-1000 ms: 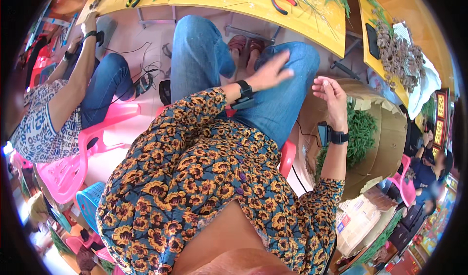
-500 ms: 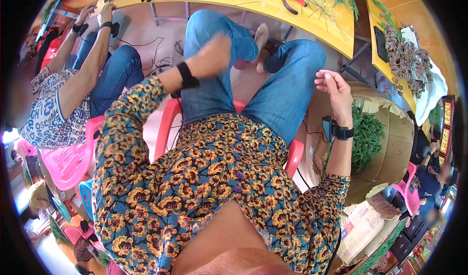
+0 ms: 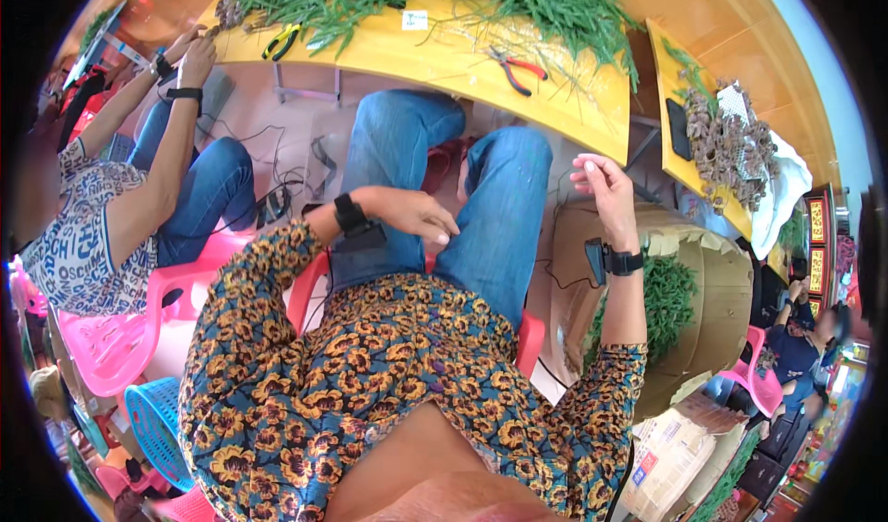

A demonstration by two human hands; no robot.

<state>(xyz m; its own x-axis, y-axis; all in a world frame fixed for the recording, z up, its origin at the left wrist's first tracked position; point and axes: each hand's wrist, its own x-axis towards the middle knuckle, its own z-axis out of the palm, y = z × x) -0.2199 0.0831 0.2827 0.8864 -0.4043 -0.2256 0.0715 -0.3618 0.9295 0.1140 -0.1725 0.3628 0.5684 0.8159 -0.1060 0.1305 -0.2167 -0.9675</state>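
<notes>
Left hand (image 3: 407, 211) centre, right hand (image 3: 608, 192) upper right; fingers half-curled, seemingly empty; knee (image 3: 511, 145) bump could knock red-handled pliers (image 3: 506, 61) off table (image 3: 599, 120)

We count two bare hands, one left (image 3: 412, 213) and one right (image 3: 607, 192), with two black wristbands, one on the left wrist (image 3: 350, 214) and one on the right (image 3: 622, 261). We see two pairs of pliers, one yellow-handled (image 3: 292, 35) and one red-handled (image 3: 504, 61); two large heaps of green sprigs on the table (image 3: 416, 55), one left (image 3: 328, 6) and one right (image 3: 564, 12); one white card (image 3: 414, 20); one dark phone (image 3: 678, 126); one blue basket (image 3: 159, 429); and at least three pink chairs (image 3: 102, 342). The brown cones (image 3: 731, 147) are too tangled for us to number.
</notes>
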